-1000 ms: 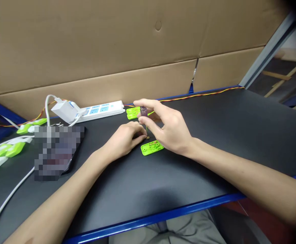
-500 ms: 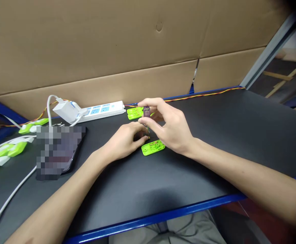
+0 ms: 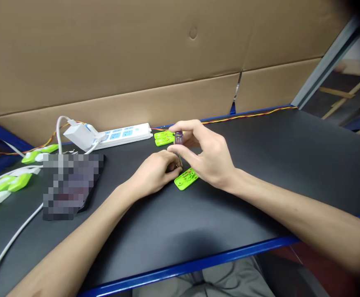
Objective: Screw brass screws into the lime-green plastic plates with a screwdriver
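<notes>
Between its thumb and forefinger, my right hand (image 3: pixel 212 159) holds the purple handle of a screwdriver (image 3: pixel 178 138), its thin shaft pointing down. My left hand (image 3: pixel 157 173) is closed at the shaft's lower end, thumb and fingertips pinched together; whatever they grip is too small to make out. Partly under my right hand lies a bright green open shell (image 3: pixel 184 180) with parts inside it, on the black table. Behind my hands are more green shell pieces (image 3: pixel 163 138), partly covered by my fingers.
A white power strip (image 3: pixel 124 136) with a white adapter (image 3: pixel 81 134) stands at the back left. Near it are a blurred-out dark device (image 3: pixel 74 181), white cables (image 3: pixel 15 243) and several green-and-white items (image 3: pixel 20 181). A cardboard wall (image 3: pixel 136 53) rises behind the black table (image 3: pixel 174 231).
The near green shell has turned slightly and slid a little right, further under my right hand. The screwdriver handle stands a bit more upright, and my left fingertips have moved slightly right.
</notes>
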`<state>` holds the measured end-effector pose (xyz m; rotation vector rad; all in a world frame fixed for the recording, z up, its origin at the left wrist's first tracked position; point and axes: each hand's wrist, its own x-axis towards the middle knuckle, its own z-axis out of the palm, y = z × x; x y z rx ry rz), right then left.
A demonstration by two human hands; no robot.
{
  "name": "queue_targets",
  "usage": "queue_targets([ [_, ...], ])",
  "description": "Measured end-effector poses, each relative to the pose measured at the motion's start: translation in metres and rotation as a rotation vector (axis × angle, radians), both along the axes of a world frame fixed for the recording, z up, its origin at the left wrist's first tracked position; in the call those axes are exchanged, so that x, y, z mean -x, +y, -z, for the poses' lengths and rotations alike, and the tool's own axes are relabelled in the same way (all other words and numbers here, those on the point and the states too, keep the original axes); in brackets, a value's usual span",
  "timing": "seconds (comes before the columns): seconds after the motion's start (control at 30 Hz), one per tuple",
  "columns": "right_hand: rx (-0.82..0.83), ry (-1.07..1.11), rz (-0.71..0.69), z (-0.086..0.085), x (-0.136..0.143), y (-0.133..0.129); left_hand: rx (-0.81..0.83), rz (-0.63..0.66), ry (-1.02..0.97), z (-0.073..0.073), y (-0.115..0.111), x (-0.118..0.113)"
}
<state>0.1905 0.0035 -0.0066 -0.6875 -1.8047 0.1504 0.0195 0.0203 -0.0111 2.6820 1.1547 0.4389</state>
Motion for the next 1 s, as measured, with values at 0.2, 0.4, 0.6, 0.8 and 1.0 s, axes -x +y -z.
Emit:
queue_targets([
  [0.2,0.004,0.077,0.050,-0.0014,-0.0001,0.0000,-0.073,-0.053,0.036,0.0002,0.0008,0.0007],
  [0.4,0.007,0.144,0.092,-0.0041,0.0014,-0.0009,-0.169,-0.078,0.052,-0.0006,-0.0008,-0.0010],
  [0.6,-0.028,0.137,0.047,-0.0036,-0.0010,-0.0023,-0.202,-0.074,0.102,-0.0014,-0.0033,-0.0023],
  [0.8,-0.017,0.052,-0.021,-0.0049,-0.0038,-0.0070,-0.190,-0.075,0.100,-0.0031,-0.0042,0.0009],
  [1.0,0.056,0.038,-0.134,-0.0054,-0.0060,-0.0089,-0.163,-0.042,0.112,-0.0047,-0.0058,0.0018],
])
